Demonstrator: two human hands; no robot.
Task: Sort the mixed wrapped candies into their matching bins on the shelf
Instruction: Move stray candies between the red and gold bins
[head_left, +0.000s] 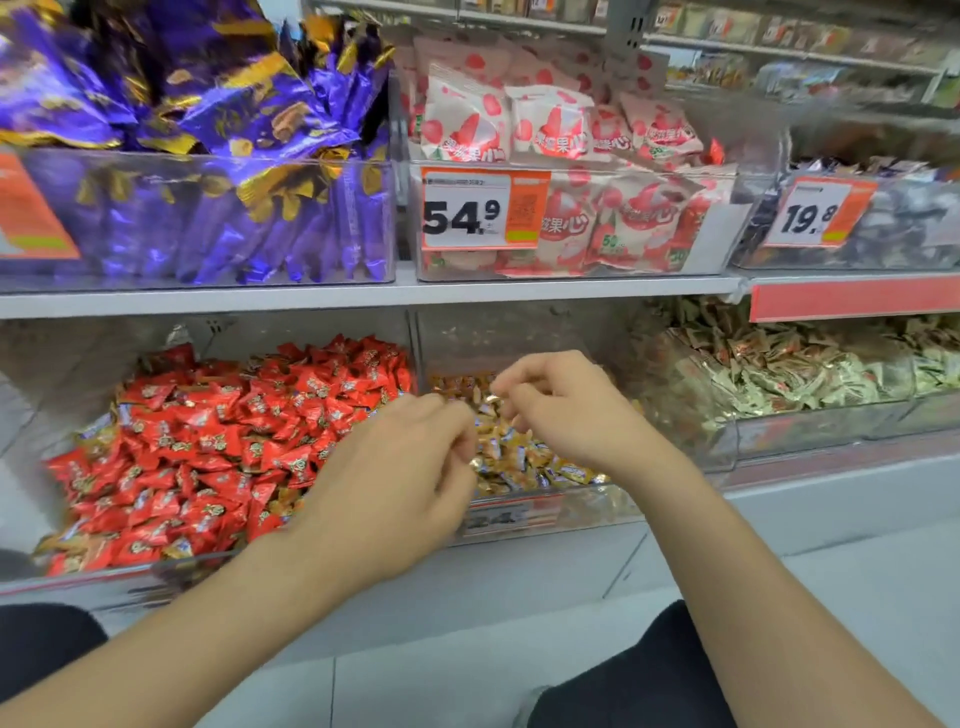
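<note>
Both my hands reach into the lower shelf's middle clear bin (597, 512), which holds orange-gold wrapped candies (511, 452). My left hand (395, 467) hovers over the divide between that bin and the red candy bin (104, 577), fingers curled; what it holds is hidden. My right hand (558, 402) is above the orange candies, its fingertips pinching a small gold-wrapped candy (492, 399). Red wrapped candies (218, 441) fill the left bin, with a few orange and blue-white ones mixed along its edges.
To the right, a bin of pale gold-green candies (779, 384). The upper shelf carries purple-gold packets (234, 156), pink strawberry packets (561, 156) with a 54.9 price tag (483, 210), and dark candies behind a 19.8 tag (818, 213). My dark-clad knees are at the bottom.
</note>
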